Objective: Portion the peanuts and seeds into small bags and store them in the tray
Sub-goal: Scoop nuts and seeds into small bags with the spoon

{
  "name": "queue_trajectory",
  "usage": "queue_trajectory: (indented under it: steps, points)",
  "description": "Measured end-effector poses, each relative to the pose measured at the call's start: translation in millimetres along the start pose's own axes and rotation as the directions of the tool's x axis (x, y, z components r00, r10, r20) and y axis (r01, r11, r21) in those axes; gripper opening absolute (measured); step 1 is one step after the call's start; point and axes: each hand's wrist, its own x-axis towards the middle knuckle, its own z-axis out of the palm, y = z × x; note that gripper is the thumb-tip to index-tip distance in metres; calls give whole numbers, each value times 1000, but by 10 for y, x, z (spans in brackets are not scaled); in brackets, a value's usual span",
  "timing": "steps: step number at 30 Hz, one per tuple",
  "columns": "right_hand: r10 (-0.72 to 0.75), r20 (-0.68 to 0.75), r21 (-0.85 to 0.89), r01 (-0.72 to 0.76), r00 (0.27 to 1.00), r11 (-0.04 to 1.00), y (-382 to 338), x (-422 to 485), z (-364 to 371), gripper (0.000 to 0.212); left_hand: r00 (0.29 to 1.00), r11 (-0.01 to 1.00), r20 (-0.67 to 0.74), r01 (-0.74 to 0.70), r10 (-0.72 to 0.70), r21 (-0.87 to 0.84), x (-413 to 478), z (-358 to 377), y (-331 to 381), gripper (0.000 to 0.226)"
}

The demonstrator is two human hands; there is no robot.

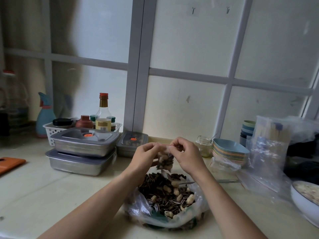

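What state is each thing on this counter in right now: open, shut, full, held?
small bag: held up, partly filled, top pinched by both hands.
left hand: pinches the bag's top.
right hand: pinches the bag's top.
large bag: open on the counter, holding seeds and peanuts.
two steel trays: stacked, lids on.
smaller steel tray: lid on.
glass jar: no lid.
bottle: upright, capped.
bowls: stacked.

Left of the fingers (pixel 149 147) and farther back, we see a red-capped sauce bottle (pixel 103 116) standing in a white basket (pixel 50 131), with a blue spray bottle (pixel 45 116) beyond. Just right of the fingers stands a glass jar (pixel 203 145), then stacked pastel dishes (pixel 229 151) and stacked cups (pixel 247 130).
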Motion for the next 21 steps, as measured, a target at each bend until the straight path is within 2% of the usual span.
queue_trajectory:
  steps: [3, 7, 11, 21]
  points:
    - [80, -8, 42, -80, 997, 996, 42, 9, -24, 14, 1000, 999, -13, 8, -8, -39, -3, -18, 8, 23]
    - [110, 75, 65, -115, 991, 991, 44, 5, -3, 12, 1000, 1000, -25, -7, 7, 2, -3, -29, 4, 22]
    - [85, 85, 41, -89, 993, 995, 16, 0, 14, 13, 999, 999, -28, -19, 20, 27, -12, -8, 11, 15]
    - [-6, 73, 12, 5, 997, 1000, 0, -3, 5, 14, 994, 993, -51, -91, 96, 78, -22, 3, 13, 15]
